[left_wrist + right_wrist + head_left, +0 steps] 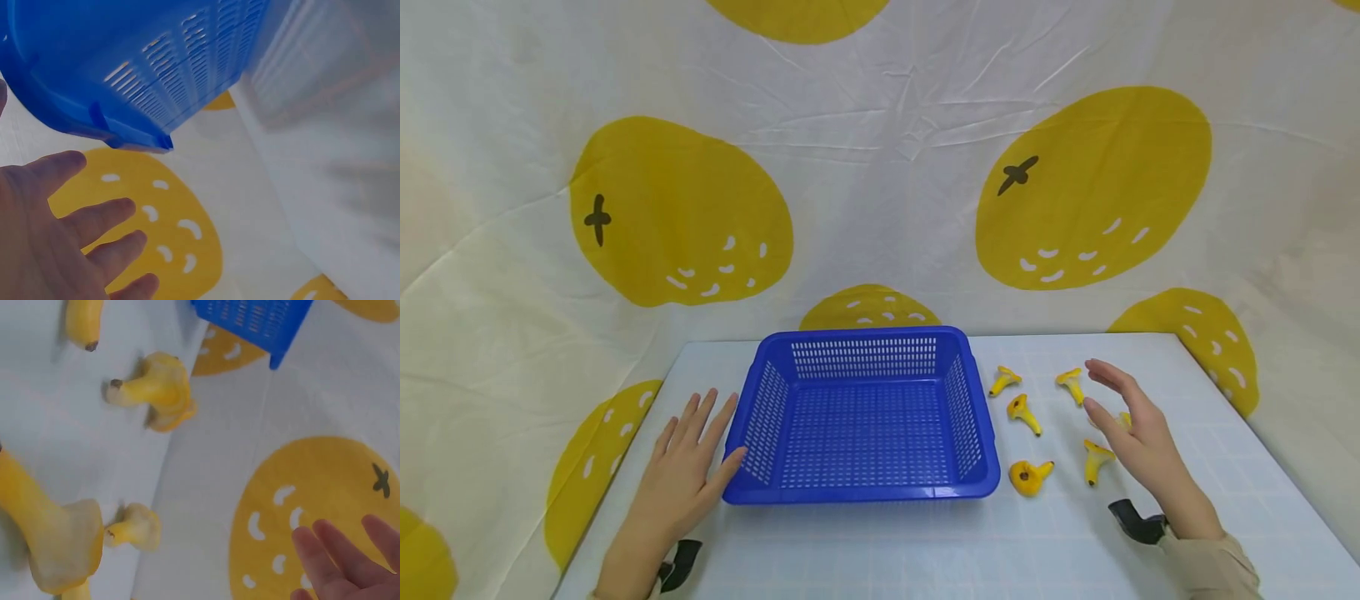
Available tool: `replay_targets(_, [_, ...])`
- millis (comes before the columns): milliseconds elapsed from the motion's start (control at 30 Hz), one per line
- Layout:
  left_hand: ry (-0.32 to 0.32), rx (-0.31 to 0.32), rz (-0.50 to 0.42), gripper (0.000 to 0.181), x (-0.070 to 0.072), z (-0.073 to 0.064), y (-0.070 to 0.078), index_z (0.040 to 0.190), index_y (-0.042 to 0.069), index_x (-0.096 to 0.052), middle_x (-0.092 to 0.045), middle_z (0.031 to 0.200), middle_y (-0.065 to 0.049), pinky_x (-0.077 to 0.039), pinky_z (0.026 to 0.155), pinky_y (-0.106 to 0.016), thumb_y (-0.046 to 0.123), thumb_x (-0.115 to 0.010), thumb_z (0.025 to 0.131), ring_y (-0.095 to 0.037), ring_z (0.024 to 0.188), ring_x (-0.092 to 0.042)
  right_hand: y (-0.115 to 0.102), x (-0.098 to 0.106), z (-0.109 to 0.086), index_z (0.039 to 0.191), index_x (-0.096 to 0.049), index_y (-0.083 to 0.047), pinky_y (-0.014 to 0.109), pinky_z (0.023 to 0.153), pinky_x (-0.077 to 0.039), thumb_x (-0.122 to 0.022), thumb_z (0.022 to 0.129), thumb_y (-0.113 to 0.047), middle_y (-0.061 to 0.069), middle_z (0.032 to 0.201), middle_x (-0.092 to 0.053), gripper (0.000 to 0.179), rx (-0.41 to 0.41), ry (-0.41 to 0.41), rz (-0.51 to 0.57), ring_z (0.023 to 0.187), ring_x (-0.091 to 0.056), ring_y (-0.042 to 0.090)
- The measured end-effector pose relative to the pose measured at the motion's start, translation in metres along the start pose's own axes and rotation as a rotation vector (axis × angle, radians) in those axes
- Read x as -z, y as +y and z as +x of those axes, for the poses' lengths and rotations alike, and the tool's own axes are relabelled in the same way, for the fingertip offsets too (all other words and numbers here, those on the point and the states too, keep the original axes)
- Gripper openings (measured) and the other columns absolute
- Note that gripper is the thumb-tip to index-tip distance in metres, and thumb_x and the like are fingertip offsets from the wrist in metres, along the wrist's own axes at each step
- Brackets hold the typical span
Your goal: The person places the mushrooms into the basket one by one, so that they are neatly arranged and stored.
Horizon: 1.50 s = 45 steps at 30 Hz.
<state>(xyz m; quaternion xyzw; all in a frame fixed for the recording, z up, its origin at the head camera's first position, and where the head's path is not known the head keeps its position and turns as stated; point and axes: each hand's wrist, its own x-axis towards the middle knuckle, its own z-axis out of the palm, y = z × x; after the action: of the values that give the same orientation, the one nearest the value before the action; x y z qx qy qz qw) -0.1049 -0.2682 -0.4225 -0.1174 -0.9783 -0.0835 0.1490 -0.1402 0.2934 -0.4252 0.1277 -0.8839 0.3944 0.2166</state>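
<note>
Right fingers (1122, 383), yellow mushrooms (1097, 456) below and leftward, blue basket (861, 494) farther left

The basket (861, 495) was blue, the mushrooms (1027, 478) yellow and orange with dark stem tips. The pale blue table (865, 554) bore faint white lines. White cloth (880, 208) showed yellow fruits (685, 208) with white flecks.

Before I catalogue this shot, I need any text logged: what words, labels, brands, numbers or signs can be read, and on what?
None: no word, label, brand or number can be read on the blue basket, the yellow mushrooms or the dark wrist pieces.
The patterned cloth bears only drawn shapes; its dark cross marks look like print, not lettering.
</note>
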Motion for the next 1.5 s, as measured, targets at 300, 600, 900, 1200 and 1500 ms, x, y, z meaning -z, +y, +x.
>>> replay_targets(300, [-0.047,-0.013,-0.02,0.089,-0.004,0.001,0.004,0.159,0.012,-0.022,-0.02,0.161,-0.024,-0.003,0.12,-0.057,0.054,-0.061,0.091,-0.038,0.15,-0.008,0.002,-0.018,0.017,0.152,-0.036,-0.016,0.053,0.116,-0.027,-0.058,0.101,-0.014,0.015,0.144,-0.05,0.056,-0.074,-0.031,0.105,0.126,-0.047,0.006])
replay_targets(600, [-0.098,-0.05,-0.017,0.103,-0.008,0.004,0.014,0.159,0.007,-0.018,-0.013,0.163,-0.022,0.004,0.121,-0.046,0.062,-0.064,0.085,-0.033,0.152,0.0,0.013,-0.037,0.029,0.153,-0.033,-0.011,0.054,0.107,-0.041,-0.055,0.103,-0.026,0.018,0.143,-0.051,0.057,-0.171,-0.086,0.13,0.127,-0.05,0.036])
replay_targets(900, [-0.099,-0.099,0.005,0.111,-0.012,0.007,0.022,0.157,-0.003,-0.017,-0.012,0.163,-0.023,0.013,0.118,-0.029,0.071,-0.057,0.085,-0.038,0.151,-0.008,0.022,-0.051,0.034,0.15,-0.038,-0.007,0.06,0.104,-0.04,-0.05,0.103,-0.041,0.02,0.141,-0.052,0.059,-0.293,-0.164,0.16,0.129,-0.048,0.038])
replay_targets(1200, [-0.127,-0.095,-0.057,0.117,-0.018,0.009,0.031,0.155,-0.007,-0.016,-0.008,0.162,-0.027,0.002,0.122,-0.038,0.075,-0.058,0.083,-0.037,0.151,-0.003,0.03,-0.06,0.032,0.143,-0.046,-0.002,0.065,0.104,-0.036,-0.051,0.102,-0.039,0.023,0.139,-0.053,0.055,-0.418,-0.28,0.108,0.128,-0.046,0.042])
replay_targets(1500, [-0.112,-0.095,-0.06,0.118,-0.02,0.008,0.03,0.154,-0.009,-0.019,-0.009,0.162,-0.028,0.002,0.122,-0.038,0.075,-0.059,0.081,-0.034,0.152,0.002,0.042,-0.069,0.028,0.143,-0.048,-0.003,0.057,0.101,-0.044,-0.059,0.099,-0.036,0.02,0.139,-0.053,0.055,-0.464,-0.389,0.115,0.126,-0.05,0.038])
